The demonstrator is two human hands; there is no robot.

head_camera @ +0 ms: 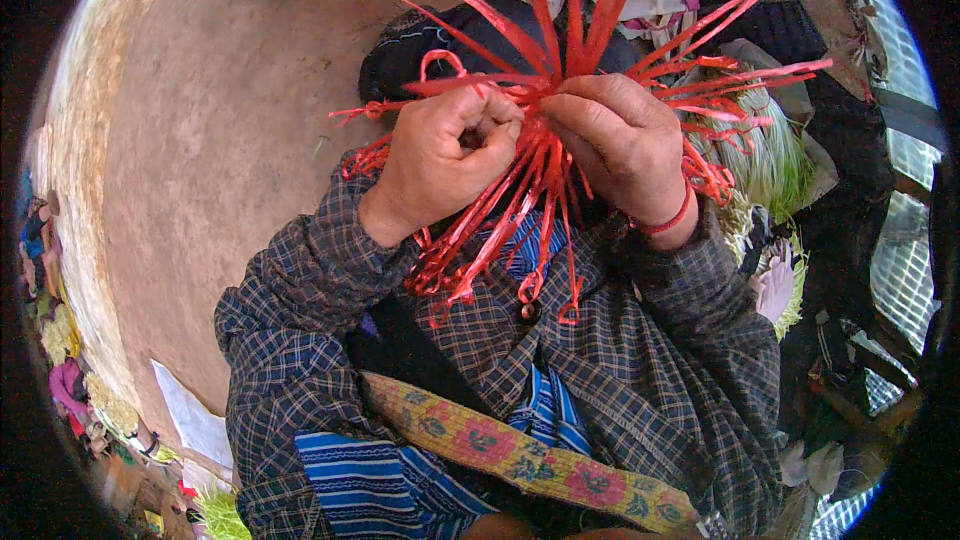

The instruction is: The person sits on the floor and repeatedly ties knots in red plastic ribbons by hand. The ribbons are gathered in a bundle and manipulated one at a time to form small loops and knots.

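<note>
In front of my chest, a spray of glossy red flat strips (551, 172) radiates from a small bunched centre between my hands. Some strips stand out stiffly away from me, while others hang towards my lap, several ending in curls or small loops. My left hand (454, 154), fingers curled and thumb against the index finger, pinches strips at the left of the centre. Opposite it, my right hand (619, 131) grips the bunch between thumb and fingers, with a red cord around the wrist. My fingers partly hide the centre.
Bundles of pale green grass-like fibre (776, 146) lie at my right, near a pale cloth (776, 281). Light mesh (907, 262) runs along the right rim. A white sheet (191, 412) lies on the brown floor (217, 127). A yellow flowered band (517, 446) crosses my lower front.
</note>
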